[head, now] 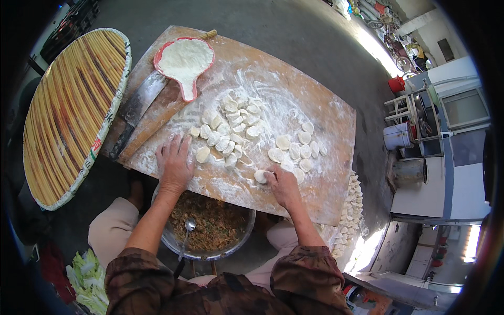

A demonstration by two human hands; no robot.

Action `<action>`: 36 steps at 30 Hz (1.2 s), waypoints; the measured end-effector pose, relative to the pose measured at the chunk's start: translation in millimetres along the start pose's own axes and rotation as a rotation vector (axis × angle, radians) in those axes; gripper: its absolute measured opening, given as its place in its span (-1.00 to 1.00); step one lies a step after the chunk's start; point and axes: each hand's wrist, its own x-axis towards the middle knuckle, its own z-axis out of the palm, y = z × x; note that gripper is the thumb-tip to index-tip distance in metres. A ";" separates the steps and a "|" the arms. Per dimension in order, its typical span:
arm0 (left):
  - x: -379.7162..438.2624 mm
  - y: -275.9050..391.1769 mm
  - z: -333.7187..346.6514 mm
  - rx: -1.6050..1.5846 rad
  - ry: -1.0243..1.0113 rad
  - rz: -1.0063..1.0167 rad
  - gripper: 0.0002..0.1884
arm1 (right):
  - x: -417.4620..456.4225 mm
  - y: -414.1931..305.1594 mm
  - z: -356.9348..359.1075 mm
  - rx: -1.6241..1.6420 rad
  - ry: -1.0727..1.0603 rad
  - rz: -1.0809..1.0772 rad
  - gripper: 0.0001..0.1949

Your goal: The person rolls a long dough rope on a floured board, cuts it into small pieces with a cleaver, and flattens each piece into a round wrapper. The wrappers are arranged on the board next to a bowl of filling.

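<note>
My left hand lies palm down on the floured wooden board, fingers slightly apart; what is under the palm is hidden. Close to its fingertips sits a loose heap of small floured dough pieces, with one flattened dough piece to its right. At the front of the board, my right hand pinches the edge of a round dough piece between thumb and fingers. Just beyond it is a smaller group of flattened dough discs. Below the board's near edge stands a metal basin of minced filling with a metal spoon in it.
A cleaver and a rolling pin lie at the board's left, by a red-rimmed scoop of flour. A round stalk tray stands left. Shaped dumplings lie in rows lower right. Cabbage leaves are lower left.
</note>
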 end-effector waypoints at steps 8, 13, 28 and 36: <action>0.4 2.3 2.3 -0.003 0.011 -0.001 -0.36 | -1.5 -20.5 0.2 -0.240 0.167 -0.015 -0.59; -1.6 -0.6 0.8 -0.009 0.002 -0.018 -0.38 | -6.2 -28.9 7.1 -0.254 0.012 -0.040 -0.54; -1.3 1.1 1.1 0.040 -0.031 -0.012 -0.34 | 36.4 -29.6 59.0 -0.445 0.338 -0.046 -0.29; -2.2 0.9 4.0 -0.034 0.014 -0.011 -0.34 | 104.9 -2.1 -4.3 -0.372 0.580 -0.055 -0.52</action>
